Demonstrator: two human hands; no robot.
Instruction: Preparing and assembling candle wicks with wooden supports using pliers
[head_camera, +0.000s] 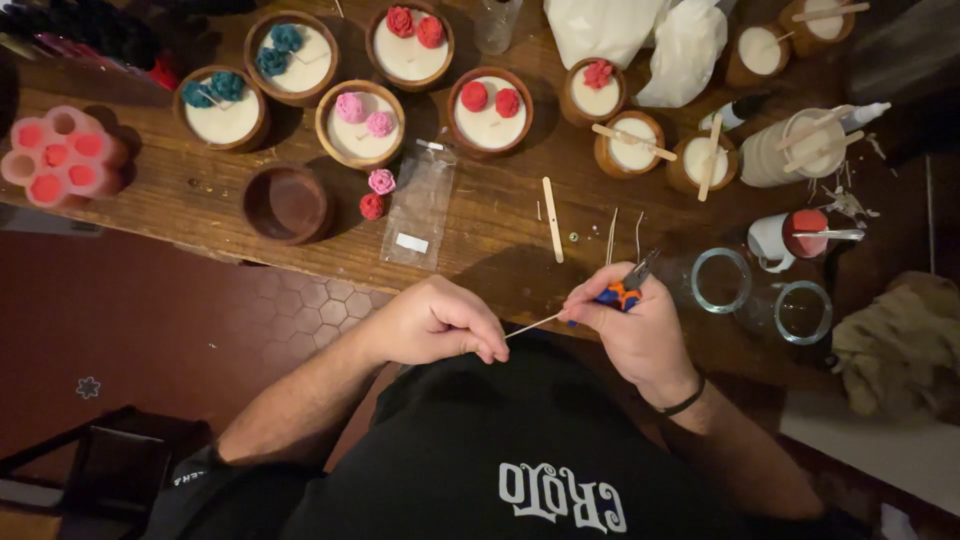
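Note:
My left hand (435, 322) is closed, pinching one end of a thin pale wick (532, 324) at the near edge of the wooden table (480, 215). The wick runs to my right hand (630, 320), which grips small pliers (628, 285) with blue and orange handles; the metal jaws point up towards the table. Both hands hover just off the table's front edge, above my black shirt. More loose wicks (612, 235) and a flat wooden stick (552, 219) lie on the table beyond my right hand.
Several wooden bowls of white wax topped with red, pink or teal wax roses (490, 108) fill the back. An empty wooden bowl (286, 203), a clear plastic bag (420, 205), a pink mould (62, 155), two glass jars (721, 280) and a white cup (790, 238) stand around.

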